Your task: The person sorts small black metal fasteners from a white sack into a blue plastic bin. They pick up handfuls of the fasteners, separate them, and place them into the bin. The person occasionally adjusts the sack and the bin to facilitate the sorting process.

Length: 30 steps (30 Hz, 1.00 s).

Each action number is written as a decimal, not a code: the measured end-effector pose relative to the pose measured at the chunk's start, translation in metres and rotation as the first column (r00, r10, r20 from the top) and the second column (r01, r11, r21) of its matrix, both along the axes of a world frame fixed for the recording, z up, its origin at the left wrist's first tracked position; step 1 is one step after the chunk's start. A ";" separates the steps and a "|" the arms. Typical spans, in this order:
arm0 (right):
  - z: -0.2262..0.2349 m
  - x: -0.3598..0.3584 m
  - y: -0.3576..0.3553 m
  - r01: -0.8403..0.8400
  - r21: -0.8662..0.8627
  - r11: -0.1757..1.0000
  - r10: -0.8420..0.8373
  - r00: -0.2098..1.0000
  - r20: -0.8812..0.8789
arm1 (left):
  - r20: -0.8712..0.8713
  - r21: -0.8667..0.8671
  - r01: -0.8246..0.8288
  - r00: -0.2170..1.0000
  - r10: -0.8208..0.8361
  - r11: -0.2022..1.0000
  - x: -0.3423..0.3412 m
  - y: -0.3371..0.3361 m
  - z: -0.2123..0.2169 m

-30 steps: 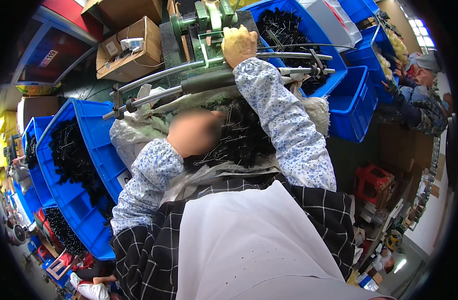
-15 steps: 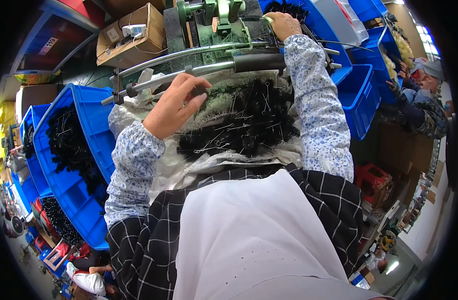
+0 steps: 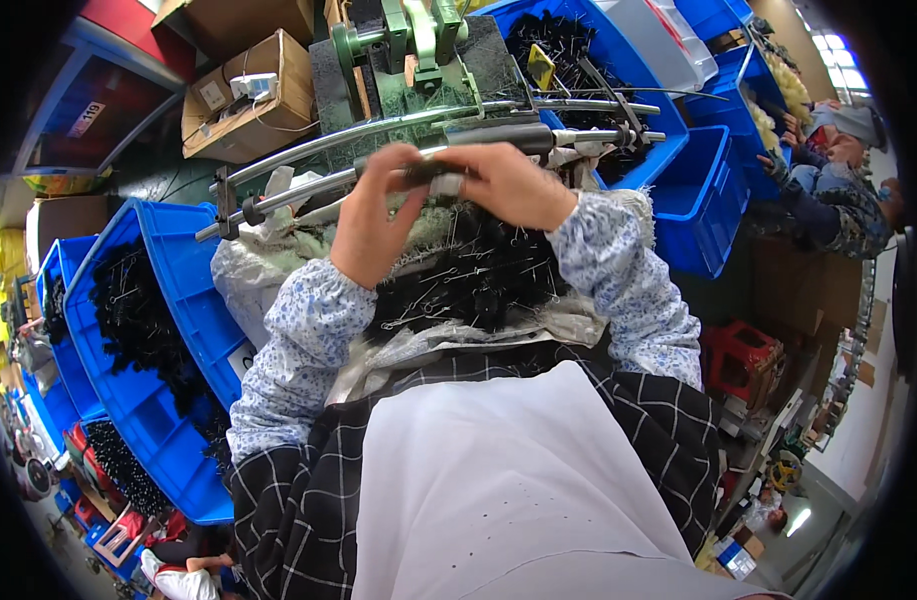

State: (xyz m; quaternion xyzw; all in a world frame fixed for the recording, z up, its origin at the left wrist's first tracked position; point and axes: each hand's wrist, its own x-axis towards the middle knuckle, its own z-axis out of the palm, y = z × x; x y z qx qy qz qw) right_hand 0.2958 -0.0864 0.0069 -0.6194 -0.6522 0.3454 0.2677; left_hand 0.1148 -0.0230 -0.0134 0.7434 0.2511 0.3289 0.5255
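Brushes (image 3: 468, 272) near, machine (image 3: 425, 62) far; between, left hand (image 3: 371, 215), right hand (image 3: 518, 187), fingers (image 3: 470, 156) curled inward, grip too blurred to tell.

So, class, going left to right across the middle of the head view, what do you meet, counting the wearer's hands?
Large blue bin with black pieces → left hand → right hand → smaller blue bin → another person.

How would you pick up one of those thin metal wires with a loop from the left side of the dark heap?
I'd pinch the wire by its loop, coming from above at the near-left edge of the dark heap. The loop shows bare there, near the pale sheet, and its roundness should give fingertips something to catch.
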 end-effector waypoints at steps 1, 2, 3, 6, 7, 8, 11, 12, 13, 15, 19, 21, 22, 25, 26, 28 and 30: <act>-0.019 0.011 0.009 0.036 0.169 0.985 -0.045 0.998 0.050 | -0.110 0.025 0.035 0.993 -0.032 0.999 -0.003 0.000 -0.002; -0.016 0.021 0.020 0.148 0.212 0.966 -0.201 0.947 0.251 | -0.220 0.043 0.068 0.974 -0.057 0.997 -0.010 0.001 -0.007; -0.013 0.033 0.031 0.245 0.277 0.929 -0.349 0.832 0.432 | -0.327 0.056 0.104 0.942 -0.080 0.993 -0.018 0.003 -0.015; -0.045 0.071 0.066 0.279 0.418 0.865 -0.502 0.526 0.687 | -0.583 -0.243 0.562 0.567 -0.582 0.791 -0.038 -0.008 -0.051; -0.049 0.075 0.070 0.273 0.407 0.872 -0.490 0.482 0.727 | -0.538 -0.381 0.598 0.478 -0.695 0.706 -0.039 -0.014 -0.056; -0.051 0.078 0.073 0.267 0.395 0.879 -0.476 0.435 0.764 | -0.584 -0.389 0.628 0.398 -0.707 0.674 -0.039 -0.019 -0.060; -0.055 0.081 0.078 0.309 0.355 0.882 -0.466 0.462 0.754 | -0.628 -0.368 0.666 0.336 -0.702 0.649 -0.038 -0.022 -0.063; -0.056 0.082 0.079 0.303 0.353 0.885 -0.461 0.473 0.751 | -0.629 -0.353 0.671 0.347 -0.696 0.653 -0.038 -0.022 -0.064; -0.057 0.083 0.079 0.299 0.354 0.886 -0.461 0.482 0.745 | -0.637 -0.346 0.667 0.350 -0.687 0.660 -0.038 -0.021 -0.063; -0.060 0.085 0.081 0.291 0.358 0.887 -0.460 0.501 0.733 | -0.652 -0.332 0.658 0.358 -0.669 0.676 -0.038 -0.019 -0.060; -0.069 0.095 0.081 0.213 0.421 0.882 -0.466 0.535 0.705 | -0.735 -0.286 0.649 0.323 -0.596 0.705 -0.046 -0.015 -0.051; -0.070 0.100 0.085 0.173 0.437 0.883 -0.460 0.512 0.725 | -0.721 -0.251 0.667 0.355 -0.595 0.701 -0.051 -0.011 -0.052; -0.070 0.100 0.091 0.198 0.398 0.896 -0.440 0.518 0.734 | -0.715 -0.232 0.676 0.369 -0.594 0.699 -0.052 -0.010 -0.051; -0.066 0.100 0.092 0.175 0.361 0.916 -0.398 0.504 0.766 | -0.751 -0.163 0.733 0.342 -0.565 0.661 -0.050 -0.011 -0.059; -0.063 0.098 0.088 0.166 0.403 0.900 -0.430 0.492 0.757 | -0.745 -0.183 0.690 0.367 -0.556 0.700 -0.051 -0.011 -0.058; -0.061 0.099 0.077 0.286 0.396 0.873 -0.487 0.439 0.755 | -0.734 -0.225 0.596 0.416 -0.536 0.771 -0.052 -0.010 -0.048; -0.062 0.099 0.069 0.374 0.386 0.844 -0.530 0.466 0.708 | -0.682 -0.154 0.543 0.546 -0.486 0.825 -0.052 -0.002 -0.038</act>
